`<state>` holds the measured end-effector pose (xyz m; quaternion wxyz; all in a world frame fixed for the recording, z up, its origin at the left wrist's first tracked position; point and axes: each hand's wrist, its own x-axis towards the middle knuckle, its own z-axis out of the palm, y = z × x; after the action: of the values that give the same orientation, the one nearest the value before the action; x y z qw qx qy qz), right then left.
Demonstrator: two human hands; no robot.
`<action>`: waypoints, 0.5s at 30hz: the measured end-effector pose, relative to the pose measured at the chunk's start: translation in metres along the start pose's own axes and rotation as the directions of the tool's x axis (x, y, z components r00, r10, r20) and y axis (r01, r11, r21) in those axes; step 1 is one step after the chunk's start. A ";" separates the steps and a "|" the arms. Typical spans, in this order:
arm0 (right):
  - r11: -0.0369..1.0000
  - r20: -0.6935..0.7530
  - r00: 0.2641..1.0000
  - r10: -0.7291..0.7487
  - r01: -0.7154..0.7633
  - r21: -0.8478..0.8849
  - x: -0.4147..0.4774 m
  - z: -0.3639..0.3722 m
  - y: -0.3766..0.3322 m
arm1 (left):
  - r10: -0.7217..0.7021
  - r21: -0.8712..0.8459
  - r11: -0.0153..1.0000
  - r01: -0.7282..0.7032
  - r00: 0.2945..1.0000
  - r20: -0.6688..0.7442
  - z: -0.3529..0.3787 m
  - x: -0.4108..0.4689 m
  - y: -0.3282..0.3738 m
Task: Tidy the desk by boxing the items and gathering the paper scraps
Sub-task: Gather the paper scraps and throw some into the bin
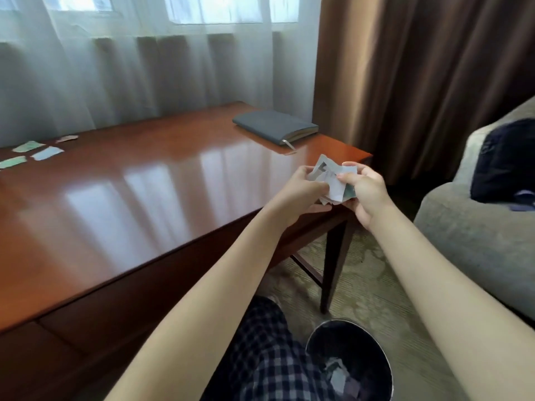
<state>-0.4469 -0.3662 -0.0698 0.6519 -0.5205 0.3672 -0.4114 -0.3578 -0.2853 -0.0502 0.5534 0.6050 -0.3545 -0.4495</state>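
Observation:
A bunch of crumpled paper scraps (pixel 333 179) is held between both hands above the right front corner of the wooden desk (pixel 150 192). My left hand (pixel 301 195) grips the bunch from the left, fingers curled under it. My right hand (pixel 366 192) pinches its right edge with thumb and fingers. Several more paper scraps (pixel 37 151), green and pale blue, lie flat at the desk's far left. A grey closed notebook (pixel 275 125) lies at the back right of the desk.
A dark round waste bin (pixel 373 351) with scraps inside stands on the carpet below my right arm. A grey armchair (pixel 469 227) with a dark bag (pixel 506 163) is at the right. Curtains hang behind the desk. My checked trouser leg is beside the bin.

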 end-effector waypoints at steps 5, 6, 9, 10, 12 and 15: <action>0.995 -0.091 0.994 0.058 -0.050 0.089 -0.010 -0.037 0.025 | -0.024 0.047 0.999 0.021 0.997 0.070 0.030 0.001 -0.022; 0.993 -0.110 0.992 0.068 -0.057 0.101 -0.013 -0.042 0.030 | -0.027 0.067 0.998 0.022 0.997 0.076 0.035 0.001 -0.027; 0.990 -0.167 0.981 0.099 -0.080 0.113 -0.018 -0.062 0.050 | -0.067 0.125 0.991 0.055 0.993 0.099 0.053 0.004 -0.049; 0.990 -0.181 0.977 0.116 -0.099 0.100 -0.021 -0.068 0.057 | -0.089 0.143 0.987 0.074 0.990 0.105 0.059 0.005 -0.058; 0.985 -0.205 0.965 0.164 -0.150 0.080 -0.025 -0.081 0.072 | -0.142 0.156 0.980 0.123 0.983 0.118 0.069 0.007 -0.076; 0.964 -0.245 0.933 0.265 -0.252 0.084 -0.030 -0.099 0.098 | -0.236 0.178 0.961 0.210 0.962 0.135 0.080 0.012 -0.106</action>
<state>-0.5337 -0.3645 -0.1831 0.6611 -0.3938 0.5022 -0.3945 -0.4355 -0.3097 -0.1550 0.4188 0.6475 -0.3612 -0.5243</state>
